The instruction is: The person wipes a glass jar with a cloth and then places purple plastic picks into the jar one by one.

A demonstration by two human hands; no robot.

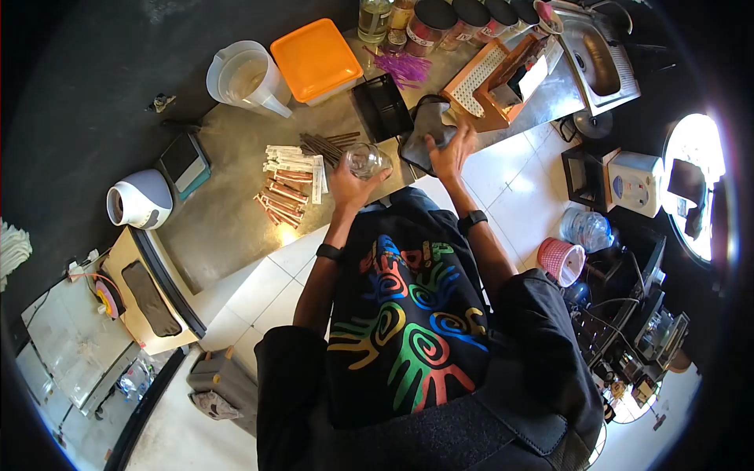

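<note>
A clear glass sits at upper centre of the frame, grasped by the curled fingers of the left hand. Just beside it, the right hand touches a dark cloth, its grip unclear. Paper-wrapped sticks lie left.

I count one glass vessel in my left hand, and two black wristbands. At eleven o'clock there are one pitcher and one orange lid; at one, at least four black-lidded jars; at two, one sink; at three, one pink basket.
</note>
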